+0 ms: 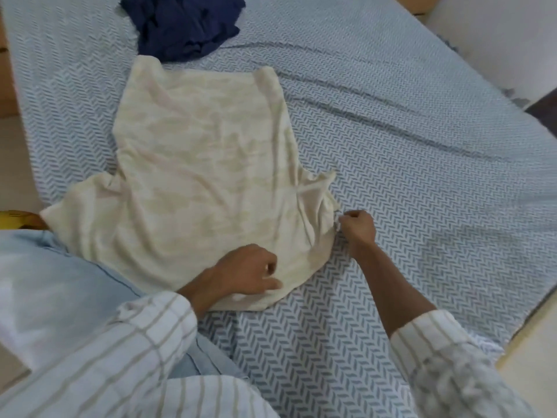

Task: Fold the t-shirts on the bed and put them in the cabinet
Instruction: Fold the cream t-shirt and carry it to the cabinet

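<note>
A cream t-shirt lies spread flat on the bed, its collar end toward me and its hem toward the far side. My left hand rests on the near edge of the shirt, around the collar, with fingers loosely curled. At the shirt's right side my right hand pinches the sleeve edge. A crumpled dark blue t-shirt sits at the far end of the bed, just past the cream shirt's hem. No cabinet is in view.
The bed carries a blue-and-white herringbone cover with long creases to the right. Its right edge runs diagonally, with pale floor beyond. Light blue fabric lies at my left. Floor shows at far left too.
</note>
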Motion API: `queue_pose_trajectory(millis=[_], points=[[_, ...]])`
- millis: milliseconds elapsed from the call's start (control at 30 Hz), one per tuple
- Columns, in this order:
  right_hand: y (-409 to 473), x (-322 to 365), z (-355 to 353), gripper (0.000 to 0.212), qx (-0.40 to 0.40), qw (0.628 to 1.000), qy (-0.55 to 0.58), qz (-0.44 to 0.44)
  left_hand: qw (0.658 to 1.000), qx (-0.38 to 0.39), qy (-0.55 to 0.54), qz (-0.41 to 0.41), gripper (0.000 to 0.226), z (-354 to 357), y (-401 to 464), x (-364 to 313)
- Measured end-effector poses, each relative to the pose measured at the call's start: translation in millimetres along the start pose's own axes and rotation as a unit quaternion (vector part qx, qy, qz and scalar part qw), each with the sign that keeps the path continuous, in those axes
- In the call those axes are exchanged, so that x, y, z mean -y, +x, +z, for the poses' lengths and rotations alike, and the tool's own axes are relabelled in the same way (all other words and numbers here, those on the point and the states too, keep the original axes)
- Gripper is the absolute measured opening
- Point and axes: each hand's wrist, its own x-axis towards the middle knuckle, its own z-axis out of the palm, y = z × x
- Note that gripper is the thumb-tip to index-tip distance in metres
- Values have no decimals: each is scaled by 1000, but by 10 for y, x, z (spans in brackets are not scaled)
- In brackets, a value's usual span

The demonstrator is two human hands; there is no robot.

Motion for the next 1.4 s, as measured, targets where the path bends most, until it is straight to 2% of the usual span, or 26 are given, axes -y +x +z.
queue_pose_trajectory(millis=[100, 133, 267, 400, 467, 567, 633, 733, 800, 867, 967, 1033, 1067, 1167, 1233, 1333, 1400], points=[[185, 120, 71, 25, 16, 1000, 18, -7, 999, -6, 37, 12, 56, 174, 207, -281], [230, 139, 107, 23, 17, 1000, 19, -14, 998, -18, 51, 5, 54, 225, 234, -341], [344, 179, 150, 14, 35, 999, 23, -7, 993, -69, 94, -8, 19, 372, 220, -390], [667, 10, -118, 13, 16, 993, 116, 33, 997, -50, 64, -7, 18, 348, 203, -352], [743, -122, -330, 10, -17, 993, 108, 32, 998, -34, 62, -1, 18, 305, 234, -360], [654, -276, -525, 22, -53, 998, 17, -15, 996, -7, 84, 15, 20, 279, 300, -410], [588, -361, -510, 32, -81, 994, -28, -68, 996, 14, 82, 18, 30, 239, 362, -438], [551, -517, -399, 35, -106, 982, -46, -149, 997, 68, 36, -6, 47, 90, 512, -446], [620, -616, -349, 42, -112, 976, -62, -178, 997, 73, -4, -26, 42, -66, 728, -471], [647, -640, -307, 47, -113, 966, -99, -210, 999, 17, -26, -28, 31, -212, 947, -472], [741, -708, -291, 39, -125, 955, -130, -234, 992, -119, -40, -1, 17, -396, 1479, -471], [744, -743, -254, 33, -135, 953, -127, -242, 981, -189, -13, 27, 24, -564, 1828, -449], [748, -749, -248, 29, -142, 952, -119, -244, 980, -196, 11, 27, 29, -659, 1998, -449], [774, -779, -218, 17, -156, 954, -94, -236, 984, -112, 136, -19, 38, -914, 2432, -495], [792, -789, -207, 14, -164, 956, -78, -232, 980, -48, 186, -46, 22, -1041, 2607, -544], [793, -770, -207, 11, -176, 959, -36, -219, 995, -2, 86, -46, 13, -1116, 2739, -603], [785, -750, -201, 8, -178, 967, -18, -182, 999, -24, 29, -36, 11, -1096, 2811, -604]])
